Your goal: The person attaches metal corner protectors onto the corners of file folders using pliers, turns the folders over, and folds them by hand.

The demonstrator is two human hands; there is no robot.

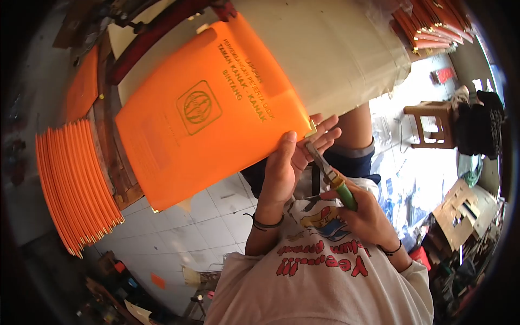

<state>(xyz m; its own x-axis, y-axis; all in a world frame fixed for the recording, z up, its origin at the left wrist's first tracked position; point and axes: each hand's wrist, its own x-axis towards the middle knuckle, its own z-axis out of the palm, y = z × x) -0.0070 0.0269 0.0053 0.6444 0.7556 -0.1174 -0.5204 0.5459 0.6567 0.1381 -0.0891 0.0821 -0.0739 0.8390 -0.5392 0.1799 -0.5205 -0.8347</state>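
Observation:
An orange folder (162,119) with gold lettering and a square emblem lies tilted in front of me, with a small gold-coloured corner at its near right end. My left hand (287,165) holds the folder near that corner, thumb on top and the other fingers spread beyond the edge. In my right hand (360,211) is a tool with a green handle (344,195) and a flat metal end, whose tip points up close to the gold corner and my left fingers. Whether the tip touches anything is unclear.
Many orange folders (78,184) are stacked at the left, others (433,24) at the top right. A dark red metal frame (146,43) crosses the upper left. A brown stool (433,124) stands right, above scrap boards (460,206). A pale covered surface (336,49) extends behind the folder.

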